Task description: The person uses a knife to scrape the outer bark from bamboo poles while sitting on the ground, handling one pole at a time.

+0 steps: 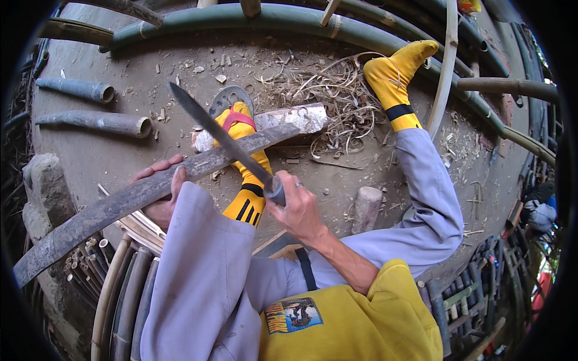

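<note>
My right hand (298,207) is closed round the handle of a machete (211,126), whose dark blade points up and to the left. The blade crosses over a long split bamboo slat (99,224); I cannot tell whether they touch. Around the slat's middle, beside my knee, my left hand (161,195) grips it with the thumb on top. One end of the slat reaches far to the lower left. The other lies over a pale wooden block (310,118), next to my sandalled foot (239,123) in a yellow sock.
Bamboo shavings (337,96) are heaped beyond the block. My other foot (400,66) rests near a thick green bamboo pole (241,19). Two cut bamboo tubes (78,90) lie at left, above a rough stone (48,186). A short wooden log (367,209) is right of my right hand.
</note>
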Tool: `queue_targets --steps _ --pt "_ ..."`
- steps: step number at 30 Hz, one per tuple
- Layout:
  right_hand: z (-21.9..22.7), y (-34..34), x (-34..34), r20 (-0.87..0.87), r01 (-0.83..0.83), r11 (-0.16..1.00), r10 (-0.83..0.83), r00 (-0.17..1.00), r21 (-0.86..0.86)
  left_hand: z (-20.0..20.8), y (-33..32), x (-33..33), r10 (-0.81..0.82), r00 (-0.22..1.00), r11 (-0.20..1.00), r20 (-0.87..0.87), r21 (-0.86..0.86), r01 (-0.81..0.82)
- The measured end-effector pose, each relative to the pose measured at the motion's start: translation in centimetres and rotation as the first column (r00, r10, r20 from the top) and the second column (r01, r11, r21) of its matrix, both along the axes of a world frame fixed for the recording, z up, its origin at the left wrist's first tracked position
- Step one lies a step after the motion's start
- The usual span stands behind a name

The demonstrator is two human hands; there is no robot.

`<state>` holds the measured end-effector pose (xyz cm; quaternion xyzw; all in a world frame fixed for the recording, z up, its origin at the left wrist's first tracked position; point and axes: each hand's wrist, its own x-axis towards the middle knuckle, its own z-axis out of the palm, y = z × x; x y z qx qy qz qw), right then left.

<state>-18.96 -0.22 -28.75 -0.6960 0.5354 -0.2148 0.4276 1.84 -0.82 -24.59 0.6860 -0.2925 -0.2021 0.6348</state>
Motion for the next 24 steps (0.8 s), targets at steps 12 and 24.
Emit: queue_targets --steps 12,24 --pt "-2.0 0.1 -1.6 -0.061 0.054 0.995 -0.049 0.997 0.082 -0.8 0.7 0.0 0.126 0.989 0.987 -0.082 0.109 -0.117" --pt "-8.1 -1.6 -4.4 -0.11 0.329 0.886 -0.31 0.944 0.326 -4.1 2.7 3.3 0.185 0.839 0.973 -0.512 0.218 -0.081"
